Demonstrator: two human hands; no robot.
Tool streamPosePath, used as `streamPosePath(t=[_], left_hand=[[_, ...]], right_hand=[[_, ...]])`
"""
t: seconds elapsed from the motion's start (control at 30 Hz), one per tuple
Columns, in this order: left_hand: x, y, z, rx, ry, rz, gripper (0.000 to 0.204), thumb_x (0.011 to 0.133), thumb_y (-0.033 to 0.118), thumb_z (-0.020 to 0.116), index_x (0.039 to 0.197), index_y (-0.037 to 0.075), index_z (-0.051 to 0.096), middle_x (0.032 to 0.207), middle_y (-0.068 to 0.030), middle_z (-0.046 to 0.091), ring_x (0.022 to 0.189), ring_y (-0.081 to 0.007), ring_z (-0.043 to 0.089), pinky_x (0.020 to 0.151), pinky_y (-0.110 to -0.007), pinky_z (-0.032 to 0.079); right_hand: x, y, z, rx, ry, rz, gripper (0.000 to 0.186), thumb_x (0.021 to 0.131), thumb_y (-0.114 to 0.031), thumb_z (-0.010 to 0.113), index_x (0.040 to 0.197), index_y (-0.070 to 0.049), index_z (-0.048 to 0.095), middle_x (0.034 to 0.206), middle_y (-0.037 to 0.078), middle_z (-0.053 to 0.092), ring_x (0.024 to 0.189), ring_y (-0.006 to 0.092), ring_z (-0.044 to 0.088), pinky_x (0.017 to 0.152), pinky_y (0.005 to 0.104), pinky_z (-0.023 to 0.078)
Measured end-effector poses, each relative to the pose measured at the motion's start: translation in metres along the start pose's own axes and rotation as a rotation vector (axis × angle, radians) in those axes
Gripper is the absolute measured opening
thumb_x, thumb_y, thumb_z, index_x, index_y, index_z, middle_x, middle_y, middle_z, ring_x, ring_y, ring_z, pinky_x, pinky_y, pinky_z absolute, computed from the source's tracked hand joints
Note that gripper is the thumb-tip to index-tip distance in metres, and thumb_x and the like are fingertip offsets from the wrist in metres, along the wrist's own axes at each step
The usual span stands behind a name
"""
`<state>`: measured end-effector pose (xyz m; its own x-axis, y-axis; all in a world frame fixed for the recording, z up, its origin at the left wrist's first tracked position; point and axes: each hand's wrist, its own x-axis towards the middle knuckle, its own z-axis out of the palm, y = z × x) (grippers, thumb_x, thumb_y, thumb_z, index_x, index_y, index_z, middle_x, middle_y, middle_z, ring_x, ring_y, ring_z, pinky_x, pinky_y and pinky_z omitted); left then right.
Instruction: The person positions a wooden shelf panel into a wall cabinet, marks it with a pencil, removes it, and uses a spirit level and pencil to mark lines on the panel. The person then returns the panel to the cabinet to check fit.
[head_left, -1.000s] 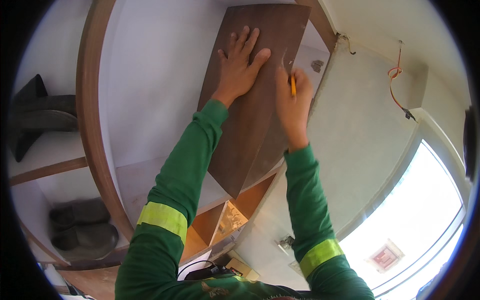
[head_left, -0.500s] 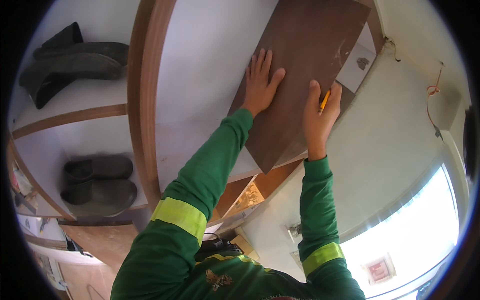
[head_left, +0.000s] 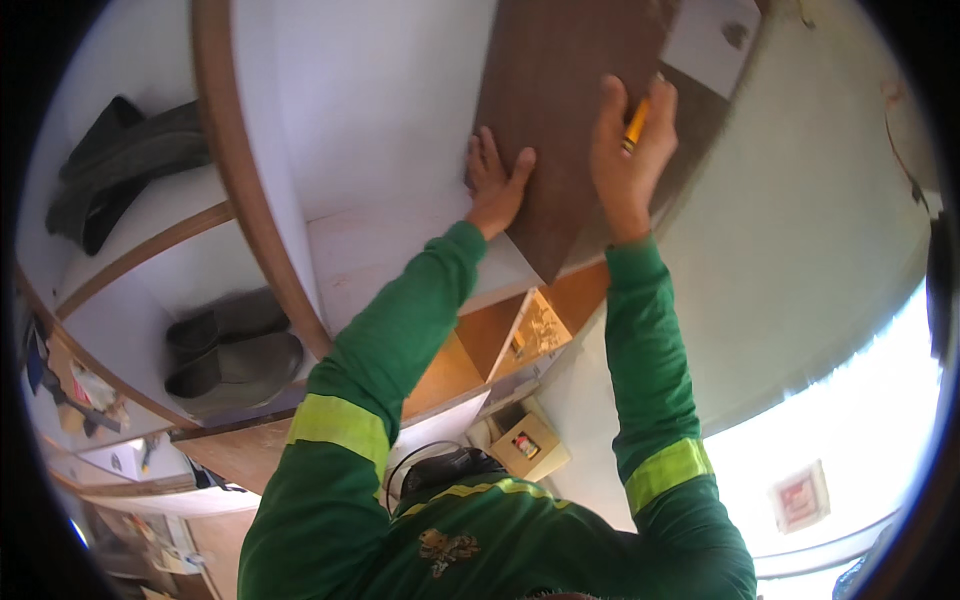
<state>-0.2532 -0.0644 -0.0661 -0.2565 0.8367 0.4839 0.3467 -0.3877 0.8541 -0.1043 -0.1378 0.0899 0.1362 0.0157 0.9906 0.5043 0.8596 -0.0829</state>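
Dark boots (head_left: 130, 175) on shelves at left, small box (head_left: 528, 445) below | left hand (head_left: 497, 185) flat on brown board (head_left: 565, 120) overhead – right hand (head_left: 628, 150) pinches yellow pencil (head_left: 636, 122) against it | left hand lower on board than before.

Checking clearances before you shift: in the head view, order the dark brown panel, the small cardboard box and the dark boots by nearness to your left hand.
1. Dark brown panel: under the left hand.
2. Small cardboard box: below, near the torso.
3. Dark boots: far left, on the upper shelf.
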Motion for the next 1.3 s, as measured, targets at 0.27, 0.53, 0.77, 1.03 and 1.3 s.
streamPosePath(t=[0.27,0.53,0.77,1.03,1.3], left_hand=[[-0.011,0.014,-0.009,0.113,-0.162,0.194,0.103,0.105,0.062,0.046,0.165,0.004,-0.015,0.17,-0.0306,-0.017,0.158,-0.0472,-0.014,0.128,-0.054,0.005],[-0.014,0.075,-0.003,0.191,-0.091,0.587,0.076,0.113,0.047,0.026,0.166,0.002,-0.002,0.173,-0.0237,-0.011,0.16,-0.0443,-0.009,0.129,-0.051,0.001],[0.032,0.159,0.0,0.15,0.021,0.687,0.078,0.111,0.056,0.019,0.167,0.002,0.003,0.175,-0.0195,-0.006,0.161,-0.0378,-0.006,0.13,-0.048,0.001],[0.115,0.264,-0.011,0.007,0.028,0.872,0.09,0.107,0.069,0.024,0.168,0.006,0.005,0.175,-0.0166,0.002,0.162,-0.0312,0.002,0.131,-0.042,0.009],[0.154,0.284,-0.026,-0.049,0.023,0.753,0.091,0.105,0.073,0.025,0.169,0.012,0.006,0.175,-0.0148,0.007,0.161,-0.0289,0.007,0.13,-0.043,0.014]], right_hand=[[-0.001,0.014,-0.006,0.102,-0.064,0.088,0.022,0.097,-0.012,0.07,0.1,0.001,0.053,0.084,0.023,0.059,0.076,0.0473,0.06,0.065,0.0475,0.05],[-0.009,0.005,-0.05,0.521,-0.126,0.338,0.033,0.107,-0.027,0.055,0.121,0.003,0.06,0.087,0.011,0.059,0.076,0.0223,0.059,0.07,0.0368,0.05],[0.004,0.033,-0.058,1.018,0.053,0.788,0.027,0.104,-0.019,0.055,0.117,0.002,0.065,0.088,0.005,0.064,0.076,0.0123,0.061,0.07,0.0293,0.05],[0.055,0.071,-0.032,1.533,0.098,0.808,0.022,0.097,-0.016,0.07,0.112,0.0,0.069,0.097,0.009,0.07,0.08,0.0154,0.066,0.074,0.0316,0.055],[0.13,0.08,-0.004,1.791,0.108,0.636,0.02,0.093,-0.013,0.071,0.108,0.0,0.07,0.096,0.009,0.072,0.081,0.0151,0.066,0.074,0.0309,0.056]])
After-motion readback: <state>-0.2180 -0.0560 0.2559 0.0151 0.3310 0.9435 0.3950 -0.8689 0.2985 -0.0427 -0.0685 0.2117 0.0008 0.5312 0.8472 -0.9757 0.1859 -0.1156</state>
